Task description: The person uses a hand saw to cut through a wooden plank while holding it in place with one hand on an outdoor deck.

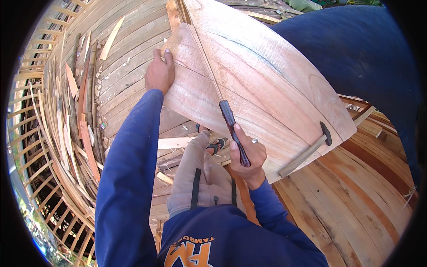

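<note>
Evidently, the right hand (250, 155) is clamped on the tool (227, 114) by its handle, the blade (209, 69) running edge-on ahead of those fingers, over the board (271, 89). Good practice calls for a straight wrist, even strokes along 1 line, and left fingers well clear of the blade. The left hand (160, 74) touches the board's edge, left of the blade; whether its fingers grip beneath cannot be told. Right of the right fingers, 1 hammer (308, 151) lies on the board.
</note>
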Demonstrator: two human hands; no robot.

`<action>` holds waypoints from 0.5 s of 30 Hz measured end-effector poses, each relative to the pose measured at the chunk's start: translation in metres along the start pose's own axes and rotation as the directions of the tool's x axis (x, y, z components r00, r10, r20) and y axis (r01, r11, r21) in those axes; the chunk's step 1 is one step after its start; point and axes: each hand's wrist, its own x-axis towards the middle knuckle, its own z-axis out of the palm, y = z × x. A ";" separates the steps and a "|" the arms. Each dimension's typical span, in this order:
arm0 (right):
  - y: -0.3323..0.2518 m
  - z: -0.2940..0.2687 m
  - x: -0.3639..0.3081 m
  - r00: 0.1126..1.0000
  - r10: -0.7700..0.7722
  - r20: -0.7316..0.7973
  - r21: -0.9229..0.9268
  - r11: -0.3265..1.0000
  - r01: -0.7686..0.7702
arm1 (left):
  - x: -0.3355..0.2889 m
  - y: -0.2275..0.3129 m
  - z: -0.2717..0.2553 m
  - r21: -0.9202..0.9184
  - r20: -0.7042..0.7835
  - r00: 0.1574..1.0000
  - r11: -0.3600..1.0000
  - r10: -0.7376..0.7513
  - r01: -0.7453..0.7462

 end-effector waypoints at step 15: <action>-0.005 -0.032 -0.058 0.998 0.028 0.057 0.008 1.000 -0.029 | -0.003 0.000 -0.003 0.022 0.003 1.000 1.000 -0.020 0.020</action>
